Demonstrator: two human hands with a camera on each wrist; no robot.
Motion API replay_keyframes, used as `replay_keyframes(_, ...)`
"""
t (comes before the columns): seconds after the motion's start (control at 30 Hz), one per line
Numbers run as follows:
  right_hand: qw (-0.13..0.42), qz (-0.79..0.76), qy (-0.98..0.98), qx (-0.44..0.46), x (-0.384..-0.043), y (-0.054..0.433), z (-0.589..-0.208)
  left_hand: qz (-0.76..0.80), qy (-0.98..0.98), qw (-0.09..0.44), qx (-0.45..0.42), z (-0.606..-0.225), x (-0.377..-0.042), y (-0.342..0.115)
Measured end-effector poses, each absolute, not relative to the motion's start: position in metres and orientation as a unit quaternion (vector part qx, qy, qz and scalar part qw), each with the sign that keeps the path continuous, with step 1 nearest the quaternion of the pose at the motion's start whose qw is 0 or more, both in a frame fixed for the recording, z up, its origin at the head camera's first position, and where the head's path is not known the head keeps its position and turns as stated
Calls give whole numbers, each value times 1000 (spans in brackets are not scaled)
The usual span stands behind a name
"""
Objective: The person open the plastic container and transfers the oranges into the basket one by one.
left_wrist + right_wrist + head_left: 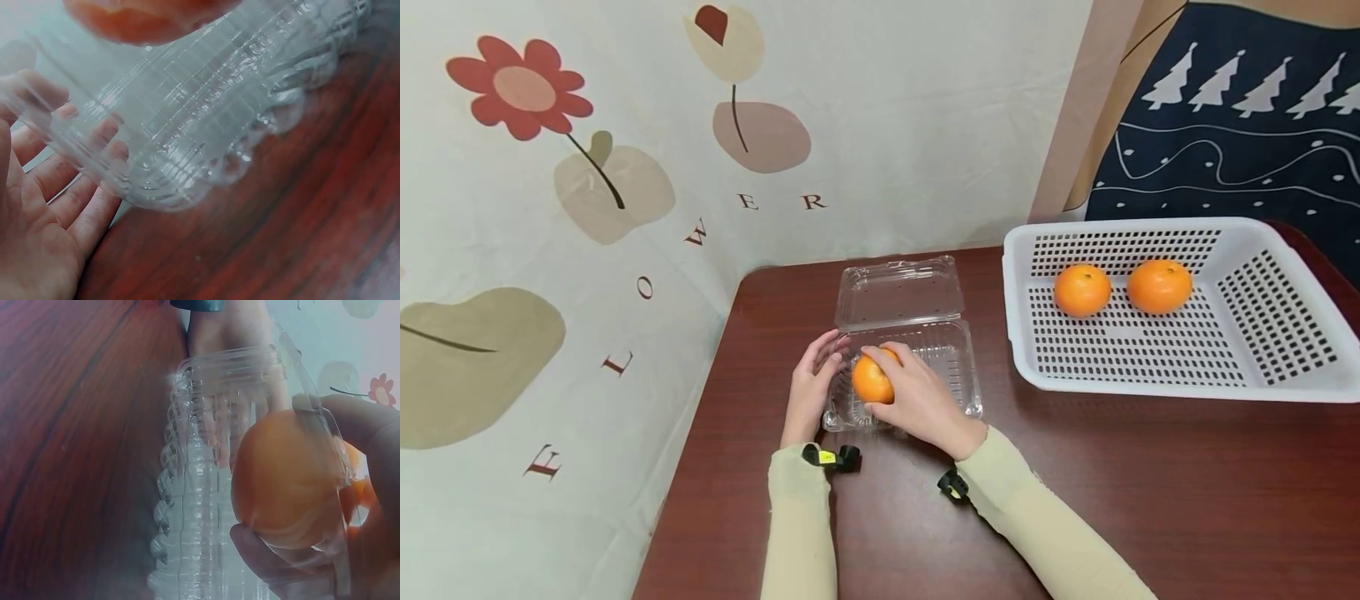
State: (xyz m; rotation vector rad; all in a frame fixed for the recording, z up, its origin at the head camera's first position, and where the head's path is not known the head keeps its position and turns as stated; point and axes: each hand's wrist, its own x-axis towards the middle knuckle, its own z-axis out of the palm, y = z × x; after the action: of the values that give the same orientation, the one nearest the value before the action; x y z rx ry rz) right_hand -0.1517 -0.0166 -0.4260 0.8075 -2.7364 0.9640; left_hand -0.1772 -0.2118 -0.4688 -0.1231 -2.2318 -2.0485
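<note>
A clear plastic clamshell box [964,367] lies on the table with its lid [898,293] folded back flat behind it. My right hand [931,404] grips an orange [872,382] from above, thumb and fingers around it, in the left half of the box. The right wrist view shows the same orange [281,481] through the clear wall. At the box's left side stands my left hand [811,385]. In the left wrist view its fingers [75,200] are loosely extended along the outside of the wall; whether they press on it, I cannot tell.
To the right stands a white perforated basket [1150,371] with two oranges, one on the left [1082,290] and one beside it [1159,287]. A printed cloth [910,125] hangs behind the dark red wooden table [895,533] and along its left edge.
</note>
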Motion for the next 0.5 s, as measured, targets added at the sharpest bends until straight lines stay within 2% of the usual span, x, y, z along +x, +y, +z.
replay_keyframes(0.5, 65, 318, -904, 278, -152, -11, -420, -671, -739, 48, -50, -452, -172, -208)
